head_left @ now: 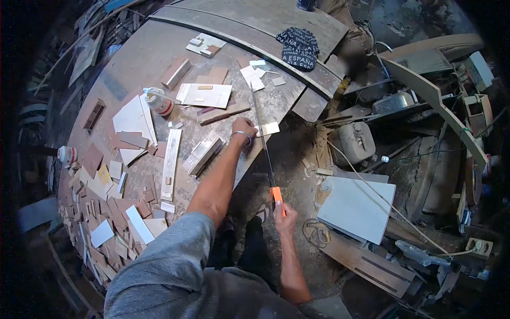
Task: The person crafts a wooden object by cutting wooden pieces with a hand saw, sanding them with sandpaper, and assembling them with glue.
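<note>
At the far left, well away from either hand, I see a jumble of wood offcuts [101, 212] spread over the worktable [127, 69]. Nearer the left hand, but still apart from it, stands a white glue bottle [159, 102] with a red-marked label, and below that lies a long pale strip [170, 165]. Just to the near side of the left hand sits a boxy wooden block [203, 156], while a dark brown rod [224, 116] lies beside the hand on its far side. The left hand [244, 130], with a band at its wrist, rests at the table's edge, fingers curled and drawn together; how they grip is hidden from me. Immediately right of those fingers a small pale piece [270, 128] juts past the edge, and the long blade [262, 119] of the saw passes across it. Lower and to the right, the right hand [285, 217] is wrapped around the saw's orange handle [277, 199], the blade reaching away from it past the left hand. Above both hands lies a dark lettered cap [297, 49]. Off to the right of the right hand are a grimy jerrycan [352, 142] and, lower down, a flat white panel [357, 207].
</note>
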Action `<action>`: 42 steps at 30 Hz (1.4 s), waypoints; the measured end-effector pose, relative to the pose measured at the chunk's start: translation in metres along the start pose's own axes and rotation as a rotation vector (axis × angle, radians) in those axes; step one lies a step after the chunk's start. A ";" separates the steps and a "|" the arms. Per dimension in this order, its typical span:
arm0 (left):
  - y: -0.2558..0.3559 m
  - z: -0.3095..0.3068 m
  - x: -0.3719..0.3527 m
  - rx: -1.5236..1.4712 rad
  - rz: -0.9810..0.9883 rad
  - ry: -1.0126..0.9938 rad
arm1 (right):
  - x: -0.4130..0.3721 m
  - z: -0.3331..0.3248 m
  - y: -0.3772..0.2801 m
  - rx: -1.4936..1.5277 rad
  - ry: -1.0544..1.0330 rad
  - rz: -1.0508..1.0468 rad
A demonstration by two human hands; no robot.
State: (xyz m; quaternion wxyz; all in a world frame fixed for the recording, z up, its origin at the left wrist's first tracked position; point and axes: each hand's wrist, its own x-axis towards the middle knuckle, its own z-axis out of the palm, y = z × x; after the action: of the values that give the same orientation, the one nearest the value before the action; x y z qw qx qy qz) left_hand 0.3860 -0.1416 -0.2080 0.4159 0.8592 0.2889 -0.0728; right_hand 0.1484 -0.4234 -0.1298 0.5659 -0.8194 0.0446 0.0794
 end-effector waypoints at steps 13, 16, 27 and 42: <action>-0.004 -0.012 -0.057 0.267 0.656 0.458 | -0.002 0.006 0.007 -0.015 -0.018 0.011; -0.010 0.000 -0.059 0.103 0.791 0.320 | -0.004 0.007 0.004 -0.024 -0.005 0.026; -0.023 0.002 -0.057 0.029 0.870 0.255 | -0.031 -0.007 -0.003 -0.063 -0.012 0.021; -0.027 0.000 -0.057 0.034 0.906 0.198 | -0.014 0.003 -0.036 -0.093 -0.009 -0.007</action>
State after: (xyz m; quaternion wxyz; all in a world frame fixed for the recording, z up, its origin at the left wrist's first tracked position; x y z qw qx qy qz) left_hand 0.3240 -0.1536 -0.2055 0.3619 0.9084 -0.0787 0.1939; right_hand 0.1399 -0.4077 -0.0954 0.5278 -0.8446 0.0355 0.0829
